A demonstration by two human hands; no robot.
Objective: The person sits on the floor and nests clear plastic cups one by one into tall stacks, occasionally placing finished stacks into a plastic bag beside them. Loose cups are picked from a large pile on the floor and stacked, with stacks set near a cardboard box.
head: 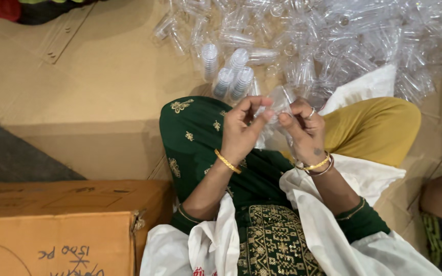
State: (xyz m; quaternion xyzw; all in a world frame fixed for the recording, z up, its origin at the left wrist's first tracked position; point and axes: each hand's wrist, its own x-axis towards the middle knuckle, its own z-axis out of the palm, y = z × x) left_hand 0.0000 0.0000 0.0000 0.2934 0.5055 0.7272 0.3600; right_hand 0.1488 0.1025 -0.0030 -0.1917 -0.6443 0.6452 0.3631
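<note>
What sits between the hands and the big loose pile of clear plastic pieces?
In the head view, a few stacked clear cups lie on the cardboard between the hands and the loose pile.

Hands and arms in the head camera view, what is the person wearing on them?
The left hand has a gold bangle at the wrist. The right hand wears a ring, gold and darker bangles, and shows a small dark mark on its back. Both arms have dark green sleeves with gold-edged cuffs near the elbows.
</note>
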